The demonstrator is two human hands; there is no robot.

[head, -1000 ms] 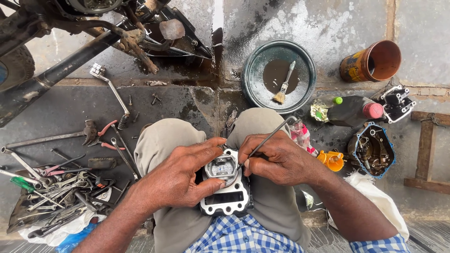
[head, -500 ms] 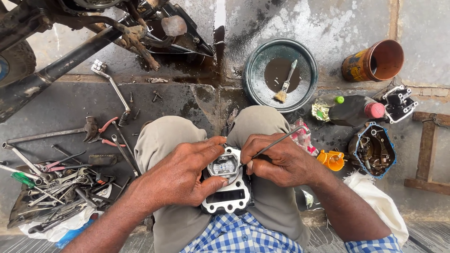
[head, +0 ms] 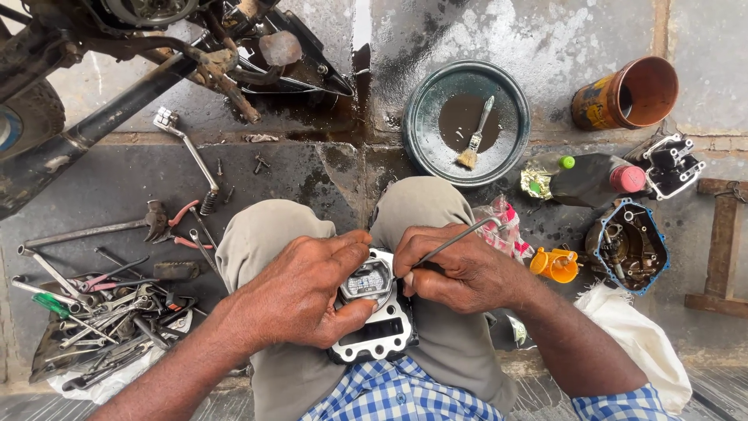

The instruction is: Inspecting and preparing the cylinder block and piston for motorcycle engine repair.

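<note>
Head cam: left hand fingers grip metal cylinder block on lap, right hand fingers pinch thin rod.

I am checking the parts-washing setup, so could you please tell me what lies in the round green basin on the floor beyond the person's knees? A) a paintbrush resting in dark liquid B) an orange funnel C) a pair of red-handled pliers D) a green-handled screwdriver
A: the green basin holds a pool of dark liquid with a small paintbrush lying in it, bristles toward the person.
</note>
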